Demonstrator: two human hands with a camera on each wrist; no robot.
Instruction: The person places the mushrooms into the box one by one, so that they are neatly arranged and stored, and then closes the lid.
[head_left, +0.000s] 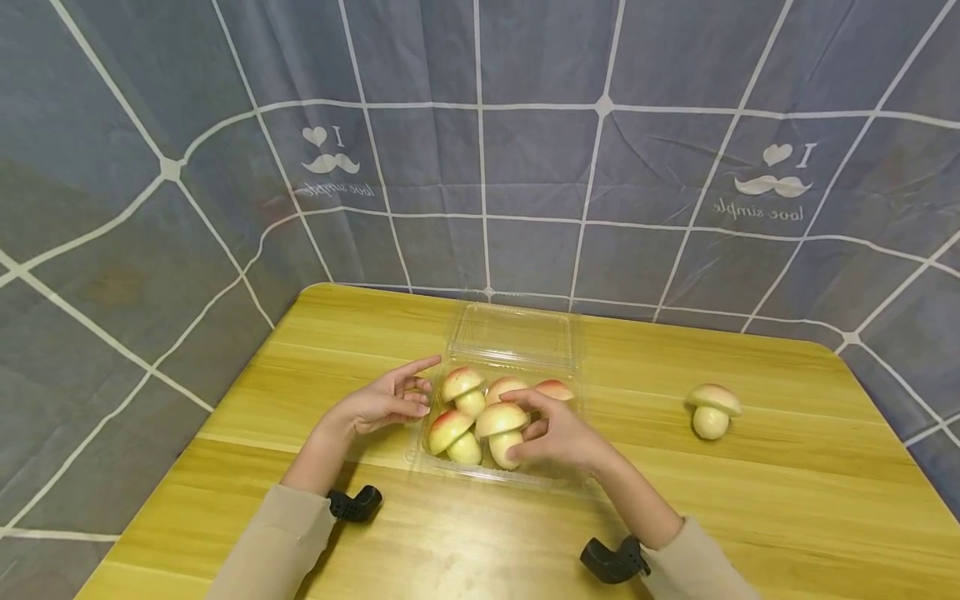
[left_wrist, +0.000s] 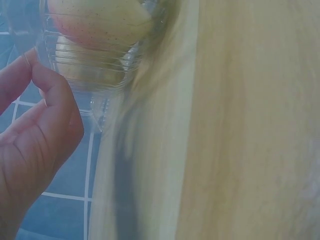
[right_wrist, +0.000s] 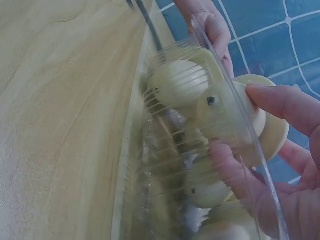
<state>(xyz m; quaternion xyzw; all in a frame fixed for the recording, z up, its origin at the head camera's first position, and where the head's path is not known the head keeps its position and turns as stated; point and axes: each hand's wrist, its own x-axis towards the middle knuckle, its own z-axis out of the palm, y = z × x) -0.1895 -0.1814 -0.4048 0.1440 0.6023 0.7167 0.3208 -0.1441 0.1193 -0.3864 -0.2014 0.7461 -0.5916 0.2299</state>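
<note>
A clear plastic clamshell box [head_left: 487,473] stands on the table with its lid [head_left: 513,333] folded back. Several mushroom-shaped pieces with pale stems and red-blushed caps lie in it. My right hand [head_left: 558,433] grips one mushroom-shaped piece [head_left: 501,421] at the front of the box; in the right wrist view its thumb and fingers are on the pale stem [right_wrist: 235,115]. Beside the box's left wall is my left hand [head_left: 386,400], index finger extended, the other fingers loosely bent. In the left wrist view its fingertips are close to the box edge; contact is unclear.
Another mushroom-shaped piece [head_left: 712,412] stands by itself on the wooden table [head_left: 787,500], right of the box. A grey curtain [head_left: 540,167] with white grid lines hangs behind the table and along its sides. Black wrist mounts [head_left: 615,560] sit at both wrists.
</note>
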